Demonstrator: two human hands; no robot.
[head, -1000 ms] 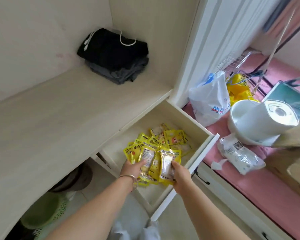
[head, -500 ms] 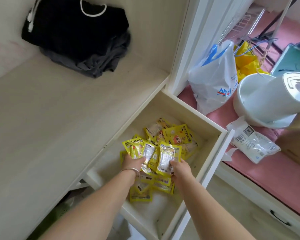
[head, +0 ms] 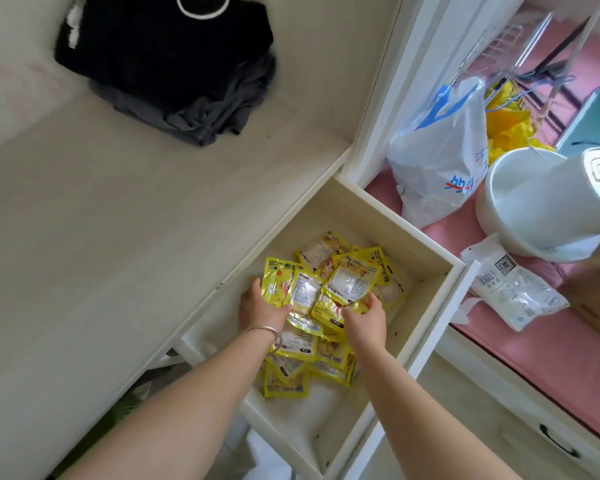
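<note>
Yellow packets are pinched in bunches by curled left hand and right hand, mid-drawer, likely being gathered for tidying.

Both bare forearms come in from the lower edge of the view and converge over the open drawer. The left hand, with a thin bangle on its wrist, sits toward the drawer's left wall. Its thumb is raised and it grips a fan of yellow packets. The right hand, near the drawer's middle, has its back turned up and its fingers curled onto the lower edge of the same packets.
</note>
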